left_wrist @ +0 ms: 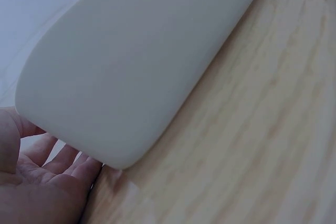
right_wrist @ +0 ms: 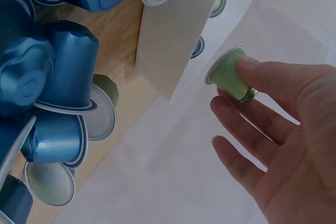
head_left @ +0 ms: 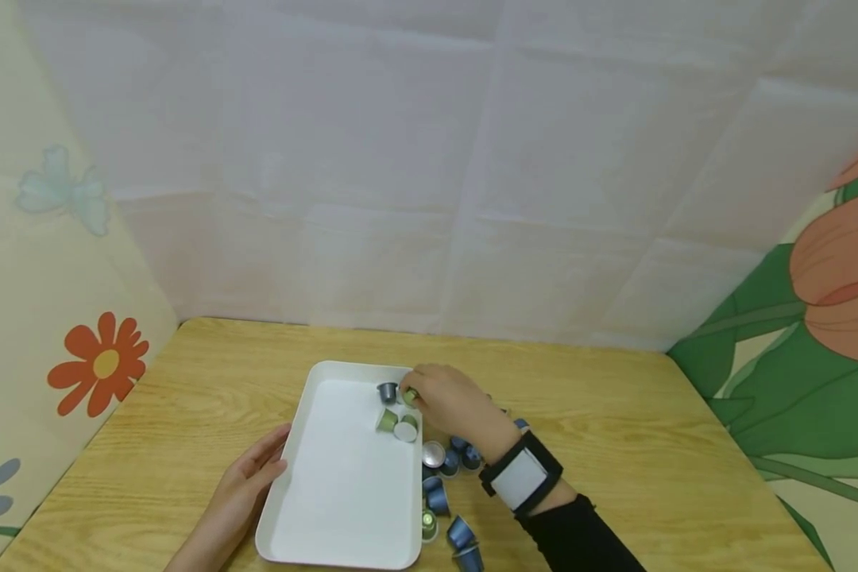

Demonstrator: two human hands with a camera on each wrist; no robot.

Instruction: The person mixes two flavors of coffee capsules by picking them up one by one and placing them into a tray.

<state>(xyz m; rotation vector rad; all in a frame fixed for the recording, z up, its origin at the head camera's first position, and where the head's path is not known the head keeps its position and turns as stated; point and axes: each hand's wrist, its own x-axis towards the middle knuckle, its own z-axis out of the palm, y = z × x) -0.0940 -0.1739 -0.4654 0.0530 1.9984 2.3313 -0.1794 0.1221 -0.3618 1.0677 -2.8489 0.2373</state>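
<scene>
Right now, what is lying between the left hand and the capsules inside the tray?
Between the left hand and these capsules, the head view shows only the tray: its left rim, then its bare white floor.

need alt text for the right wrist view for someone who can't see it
A right hand pinches a green pod near the wall of a white tray. To the left, mostly blue pods lie clustered on a wooden table.
</scene>
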